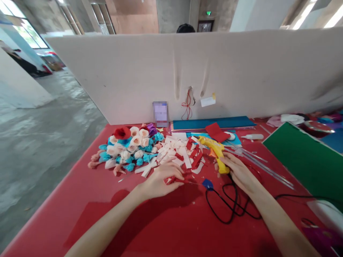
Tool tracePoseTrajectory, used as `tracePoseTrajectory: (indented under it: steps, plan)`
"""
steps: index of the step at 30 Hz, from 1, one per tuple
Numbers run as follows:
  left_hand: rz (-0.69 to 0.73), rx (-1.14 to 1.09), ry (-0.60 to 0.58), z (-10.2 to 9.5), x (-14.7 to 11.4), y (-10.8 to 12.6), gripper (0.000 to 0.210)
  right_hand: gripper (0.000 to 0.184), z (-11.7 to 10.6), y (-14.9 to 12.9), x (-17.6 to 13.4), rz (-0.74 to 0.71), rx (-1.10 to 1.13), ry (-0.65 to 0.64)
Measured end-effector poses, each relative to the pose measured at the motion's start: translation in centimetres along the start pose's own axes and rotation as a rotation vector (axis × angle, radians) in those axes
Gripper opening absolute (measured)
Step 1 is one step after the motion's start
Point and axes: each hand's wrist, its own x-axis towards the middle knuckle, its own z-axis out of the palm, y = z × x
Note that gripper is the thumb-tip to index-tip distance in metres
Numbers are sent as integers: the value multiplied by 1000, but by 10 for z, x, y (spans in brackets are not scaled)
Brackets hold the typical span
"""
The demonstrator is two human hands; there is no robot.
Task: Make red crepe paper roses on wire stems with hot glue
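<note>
My left hand (162,178) is closed round a small piece of red paper (169,180), with a thin strand running out to the right from the fingers. My right hand (237,167) grips the handle of a yellow hot glue gun (214,147); its nozzle points left and away from me, over the paper scraps. A black cord (227,221) hangs from the handle and loops on the red table (171,228). Between my hands lies a small blue piece (207,184). Just beyond my left hand spread white and red paper strips (174,150).
Paper flowers (136,142) in white, blue and red pile up at the left. A white partition (134,71) closes the back, with a phone (160,113) leaning on it. Clear sticks (268,167), a white bottle (252,136) and a green board (302,160) lie to the right.
</note>
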Motion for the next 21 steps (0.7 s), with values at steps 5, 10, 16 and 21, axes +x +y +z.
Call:
tracePoseTrajectory:
  steps: [5,10,16,21]
  plan:
    - [6,-93,-67,27,0,-6,9,30,3,7,0,192,-120,-45]
    - [22,-94,-144,43,10,-21,8,31,3,9,5,296,-185,-31]
    - [68,-77,-281,60,26,-37,3,32,0,13,10,342,-186,-20]
    - [85,-49,-338,65,38,-45,3,32,-1,17,12,364,-179,-17]
